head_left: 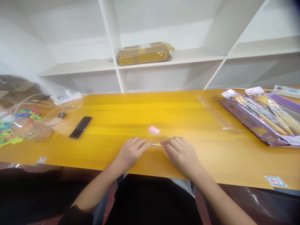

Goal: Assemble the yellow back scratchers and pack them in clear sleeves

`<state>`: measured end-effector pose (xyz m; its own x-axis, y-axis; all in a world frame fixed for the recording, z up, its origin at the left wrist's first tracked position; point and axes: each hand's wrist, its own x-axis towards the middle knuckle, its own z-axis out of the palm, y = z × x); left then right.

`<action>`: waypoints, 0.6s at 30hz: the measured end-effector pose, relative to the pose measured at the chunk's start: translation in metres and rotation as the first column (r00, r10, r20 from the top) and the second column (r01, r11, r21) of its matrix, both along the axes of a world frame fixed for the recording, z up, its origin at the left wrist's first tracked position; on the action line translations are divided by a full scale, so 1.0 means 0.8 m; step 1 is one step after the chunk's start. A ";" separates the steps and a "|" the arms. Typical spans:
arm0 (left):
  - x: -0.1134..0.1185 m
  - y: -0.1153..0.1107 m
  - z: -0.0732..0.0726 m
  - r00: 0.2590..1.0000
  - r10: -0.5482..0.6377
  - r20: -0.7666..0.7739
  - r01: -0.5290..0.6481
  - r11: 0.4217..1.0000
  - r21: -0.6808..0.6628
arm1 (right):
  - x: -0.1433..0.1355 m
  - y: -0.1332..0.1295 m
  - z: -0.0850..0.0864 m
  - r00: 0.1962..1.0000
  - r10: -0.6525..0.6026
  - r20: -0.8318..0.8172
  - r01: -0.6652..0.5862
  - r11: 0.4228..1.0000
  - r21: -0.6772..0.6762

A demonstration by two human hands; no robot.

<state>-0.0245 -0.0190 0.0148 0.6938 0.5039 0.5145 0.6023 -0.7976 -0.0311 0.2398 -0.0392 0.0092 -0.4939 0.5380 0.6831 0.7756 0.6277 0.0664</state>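
Note:
My left hand [133, 151] and my right hand [179, 151] are both closed, knuckles up, low over the table's near side. Between them they grip a thin rod [153, 144]; its short visible part is silver, turning yellowish at the right hand. The fingers hide both of its ends, so I cannot tell its exact kind. Just beyond the rod lies a small pink card [154, 130]. A long clear plastic sleeve [215, 114] rests flat further off to the right.
Bagged back scratchers [269, 115] lie on a purple box [246, 122] at right. A phone [81, 127], a plastic jar [35, 129], colourful toys [8, 132] and a power strip [67, 97] with cables occupy the left. A taped parcel [144, 54] sits on the shelf behind.

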 end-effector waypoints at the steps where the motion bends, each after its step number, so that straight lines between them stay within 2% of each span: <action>1: 0.001 -0.001 0.000 1.000 0.002 0.005 -0.002 1.000 -0.001 | 0.000 -0.001 0.000 1.000 0.003 0.001 -0.003 1.000 -0.005; 9: 0.007 -0.005 -0.006 0.998 0.021 0.065 -0.022 1.000 0.015 | -0.005 -0.009 0.001 0.999 0.045 0.004 -0.045 0.998 -0.047; 12: 0.011 -0.003 -0.001 0.997 0.034 0.068 -0.037 0.998 0.040 | -0.018 -0.011 0.001 1.000 0.024 0.007 -0.024 0.999 -0.025; 14: 0.003 0.002 0.008 0.997 0.045 0.059 -0.049 0.996 0.074 | -0.015 -0.012 0.002 1.000 -0.018 0.008 0.018 1.000 -0.005; 16: -0.024 0.012 0.022 0.996 0.075 0.046 -0.080 0.990 0.114 | 0.015 -0.014 0.002 0.997 -0.071 -0.013 0.071 0.996 0.048; 18: -0.071 0.025 0.039 0.992 0.122 0.035 -0.126 0.980 0.157 | 0.077 -0.016 0.000 0.989 -0.142 -0.052 0.148 0.979 0.139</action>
<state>-0.0815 0.0009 0.0460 0.6167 0.4962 0.6112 0.6987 -0.7027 -0.1346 0.3014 -0.0523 0.0092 -0.3876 0.4976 0.7760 0.8615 0.4951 0.1128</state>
